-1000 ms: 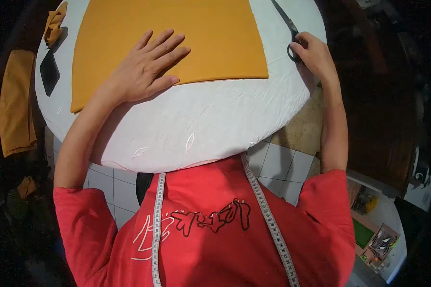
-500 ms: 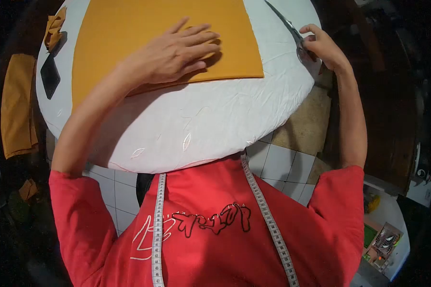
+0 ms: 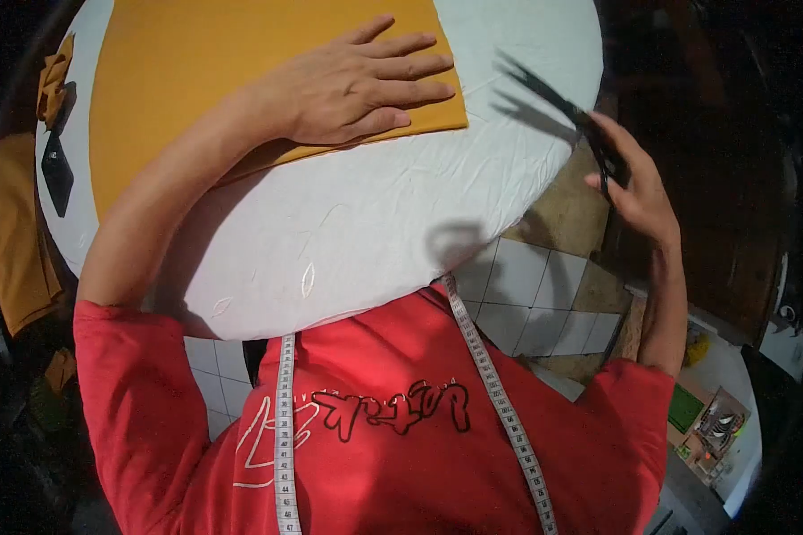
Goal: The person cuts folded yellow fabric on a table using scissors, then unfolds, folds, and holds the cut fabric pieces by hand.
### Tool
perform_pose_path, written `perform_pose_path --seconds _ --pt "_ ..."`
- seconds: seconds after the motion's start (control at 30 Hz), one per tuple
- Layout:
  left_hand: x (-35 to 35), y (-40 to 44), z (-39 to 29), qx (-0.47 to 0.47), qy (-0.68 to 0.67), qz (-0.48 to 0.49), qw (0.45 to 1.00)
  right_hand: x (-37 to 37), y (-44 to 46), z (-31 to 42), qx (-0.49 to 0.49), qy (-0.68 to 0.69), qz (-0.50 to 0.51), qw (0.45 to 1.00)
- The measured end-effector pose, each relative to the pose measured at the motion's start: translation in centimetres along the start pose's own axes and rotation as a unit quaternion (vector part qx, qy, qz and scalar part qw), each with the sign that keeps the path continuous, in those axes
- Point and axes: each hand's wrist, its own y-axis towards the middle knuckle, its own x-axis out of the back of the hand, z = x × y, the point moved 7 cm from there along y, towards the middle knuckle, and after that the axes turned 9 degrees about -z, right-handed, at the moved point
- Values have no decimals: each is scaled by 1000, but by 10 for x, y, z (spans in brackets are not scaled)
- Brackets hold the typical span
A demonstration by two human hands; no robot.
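Note:
A piece of mustard-yellow fabric (image 3: 196, 62) lies flat on the white cloth-covered table (image 3: 366, 205). My left hand (image 3: 352, 89) rests palm down on the fabric near its lower right corner, with the fingers spread. In my right hand (image 3: 638, 183) is a pair of dark scissors (image 3: 558, 102), raised at the table's right edge. Their blades point up and left toward the fabric, a little parted, and cast a shadow on the white cover. My thumb and fingers are at the handles.
A flat black diamond-shaped piece (image 3: 57, 174) and a crumpled yellow scrap (image 3: 55, 80) lie at the table's left edge. More yellow fabric (image 3: 18, 241) hangs beyond it. A measuring tape (image 3: 285, 428) hangs around my neck. A white surface with small items (image 3: 718, 423) stands at lower right.
My right hand has picked up the scissors from the table and brought them down and closer. My left hand has moved right and settled flat on the fabric. The view has shifted slightly.

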Motion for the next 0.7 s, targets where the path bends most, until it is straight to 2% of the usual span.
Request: perform_pose_path --seconds 0.23,0.33,0.43,0.7 --pt "-11 12 -6 -79 79 21 993 3 -29 3 -2 -42 72 997" --pt "-14 17 -6 -68 65 76 993 1 -28 3 -2 -44 89 995" --pt "-26 14 -1 -40 40 185 981 -3 -21 2 -7 -44 105 993" --pt "-28 13 -6 -57 50 153 985 -7 -16 -4 -14 -22 122 992"
